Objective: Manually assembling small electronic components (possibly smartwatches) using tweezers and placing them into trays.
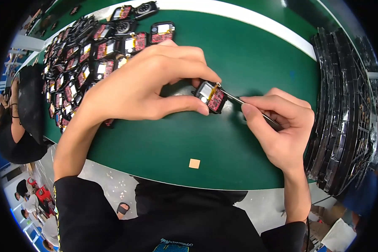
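Delicately pinched device: a small black device (pixel 211 97) is held over mid-table by the left hand (pixel 155 80), the thumb at its 7 o'clock edge and the index finger near 1 o'clock; the narrow gap is filled by it.
Exposed face: the red circuit board (pixel 216 101) is turned upward, presumably so that it can be seen and reached.
Slim metal tool: the slim metal tool (pixel 256 110) is gripped pencil-fashion in the right hand (pixel 283 122), brought in from 4 o'clock, probably for fine control; its tip is set at the device's 1 o'clock corner, though whether contact is made cannot be told.
Tan square: a small tan square (pixel 194 164) is left just past 6 o'clock on the green table (pixel 248 155).
Heaped units: similar black units (pixel 71 84) are massed toward 9 and 10 o'clock, partly hidden by the left hand and forearm.
Stacked trays: dark trays (pixel 340 105) are piled at 3 o'clock, by which rightward elbow room may be limited.
Neighbouring person: a seated person (pixel 14 138) is seen between 8 and 9 o'clock.
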Action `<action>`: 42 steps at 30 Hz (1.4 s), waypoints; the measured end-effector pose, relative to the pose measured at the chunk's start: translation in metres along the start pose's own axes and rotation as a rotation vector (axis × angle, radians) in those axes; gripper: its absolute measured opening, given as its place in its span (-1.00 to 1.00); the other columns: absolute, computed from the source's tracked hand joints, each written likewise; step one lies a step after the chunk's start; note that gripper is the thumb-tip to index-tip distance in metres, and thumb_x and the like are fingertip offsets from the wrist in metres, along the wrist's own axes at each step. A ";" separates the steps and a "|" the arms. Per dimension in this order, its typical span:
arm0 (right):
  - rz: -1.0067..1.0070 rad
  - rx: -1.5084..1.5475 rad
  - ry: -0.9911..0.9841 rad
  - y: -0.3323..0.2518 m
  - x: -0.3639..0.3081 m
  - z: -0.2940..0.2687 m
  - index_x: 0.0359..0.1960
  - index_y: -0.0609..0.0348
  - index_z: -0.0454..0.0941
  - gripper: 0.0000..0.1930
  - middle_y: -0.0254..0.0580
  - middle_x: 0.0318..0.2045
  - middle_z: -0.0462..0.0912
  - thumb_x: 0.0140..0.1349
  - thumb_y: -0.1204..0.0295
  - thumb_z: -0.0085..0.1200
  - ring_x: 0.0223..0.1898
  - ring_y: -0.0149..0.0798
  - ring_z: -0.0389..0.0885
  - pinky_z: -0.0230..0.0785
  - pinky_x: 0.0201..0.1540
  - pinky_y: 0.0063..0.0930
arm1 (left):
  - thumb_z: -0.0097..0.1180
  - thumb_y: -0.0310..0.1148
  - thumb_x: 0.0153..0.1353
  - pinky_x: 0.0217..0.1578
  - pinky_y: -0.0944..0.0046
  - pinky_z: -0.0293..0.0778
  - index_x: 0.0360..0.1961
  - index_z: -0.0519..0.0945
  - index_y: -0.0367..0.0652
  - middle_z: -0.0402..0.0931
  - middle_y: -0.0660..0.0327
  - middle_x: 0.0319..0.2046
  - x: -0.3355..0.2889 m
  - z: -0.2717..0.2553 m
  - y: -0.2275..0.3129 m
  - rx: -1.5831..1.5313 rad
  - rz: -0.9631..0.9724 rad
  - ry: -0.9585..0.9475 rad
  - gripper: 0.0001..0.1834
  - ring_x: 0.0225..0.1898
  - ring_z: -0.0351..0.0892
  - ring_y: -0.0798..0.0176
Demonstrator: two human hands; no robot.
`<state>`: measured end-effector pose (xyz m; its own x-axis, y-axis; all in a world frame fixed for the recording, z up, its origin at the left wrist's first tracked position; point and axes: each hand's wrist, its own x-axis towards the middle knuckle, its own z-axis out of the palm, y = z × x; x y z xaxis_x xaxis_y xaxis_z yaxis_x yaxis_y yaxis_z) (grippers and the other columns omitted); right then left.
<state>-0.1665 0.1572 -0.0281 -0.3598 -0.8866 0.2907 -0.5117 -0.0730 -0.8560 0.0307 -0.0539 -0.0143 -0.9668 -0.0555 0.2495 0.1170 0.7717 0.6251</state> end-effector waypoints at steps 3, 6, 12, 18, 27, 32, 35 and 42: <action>-0.018 -0.003 0.006 -0.002 0.001 0.004 -0.30 0.34 0.84 -0.89 -0.34 -0.63 0.58 0.14 0.71 0.41 -0.66 -0.58 0.38 0.08 -0.58 -0.56 | 0.66 -0.30 0.09 -0.33 0.25 0.37 0.14 0.83 -0.21 0.65 0.25 -0.25 0.002 -0.001 -0.001 -0.007 -0.023 -0.012 -0.44 -0.37 0.47 0.28; -0.029 -0.099 -0.101 -0.009 0.003 -0.002 -0.16 0.41 0.87 -0.84 -0.34 -0.52 0.66 0.24 0.75 0.37 -0.53 -0.60 0.50 0.21 -0.47 -0.66 | 0.68 -0.24 0.01 -0.34 0.26 0.34 0.10 0.85 -0.19 0.65 0.27 -0.27 0.002 -0.002 -0.002 0.002 -0.032 -0.002 -0.41 -0.39 0.44 0.30; -0.040 -0.142 -0.071 -0.009 0.002 -0.001 -0.18 0.38 0.87 -0.83 -0.34 -0.55 0.64 0.19 0.73 0.41 -0.57 -0.58 0.48 0.19 -0.49 -0.64 | 0.69 -0.22 -0.04 -0.30 0.26 0.32 0.12 0.83 -0.22 0.62 0.29 -0.30 0.005 -0.003 0.002 0.020 -0.071 -0.028 -0.34 -0.40 0.43 0.29; -0.171 -0.235 -0.004 -0.007 0.001 -0.001 -0.19 0.35 0.88 -0.78 -0.37 -0.56 0.61 0.11 0.74 0.43 -0.62 -0.61 0.39 0.12 -0.54 -0.63 | 0.69 -0.25 -0.05 -0.32 0.26 0.34 0.06 0.81 -0.23 0.62 0.26 -0.36 0.004 0.000 0.005 0.005 -0.128 0.007 -0.39 -0.41 0.43 0.30; -0.261 -0.288 0.039 -0.004 0.002 0.006 -0.17 0.33 0.89 -0.76 -0.39 -0.53 0.61 0.10 0.76 0.44 -0.64 -0.62 0.32 0.08 -0.57 -0.61 | 0.69 -0.26 -0.04 -0.37 0.28 0.33 0.05 0.82 -0.21 0.68 0.24 -0.32 0.005 -0.001 0.003 0.021 -0.107 0.008 -0.41 -0.44 0.41 0.31; -0.221 -0.234 -0.005 -0.005 0.003 0.005 -0.16 0.34 0.89 -0.78 -0.34 -0.52 0.64 0.16 0.76 0.43 -0.58 -0.56 0.45 0.21 -0.50 -0.62 | 0.70 -0.19 -0.04 -0.35 0.27 0.33 0.06 0.82 -0.23 0.69 0.23 -0.30 0.003 -0.005 -0.001 0.023 -0.133 -0.027 -0.38 -0.44 0.39 0.32; -0.145 -0.138 -0.045 -0.006 0.002 0.001 -0.14 0.35 0.89 -0.78 -0.30 -0.51 0.67 0.18 0.76 0.42 -0.54 -0.52 0.54 0.28 -0.45 -0.62 | 0.70 -0.07 -0.04 -0.32 0.26 0.33 0.05 0.83 -0.25 0.70 0.23 -0.28 0.004 -0.009 -0.009 -0.059 -0.047 -0.049 -0.33 -0.43 0.38 0.32; -0.033 -0.058 -0.114 -0.007 0.002 -0.005 -0.14 0.38 0.88 -0.79 -0.31 -0.51 0.66 0.19 0.75 0.39 -0.52 -0.55 0.53 0.23 -0.46 -0.63 | 0.66 0.04 0.01 -0.31 0.26 0.32 0.06 0.85 -0.26 0.72 0.23 -0.22 0.004 -0.012 -0.009 -0.094 -0.074 -0.103 -0.31 -0.40 0.39 0.32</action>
<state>-0.1678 0.1581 -0.0187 -0.2526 -0.9306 0.2650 -0.5672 -0.0795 -0.8198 0.0285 -0.0686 -0.0105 -0.9912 -0.0410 0.1258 0.0606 0.7049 0.7067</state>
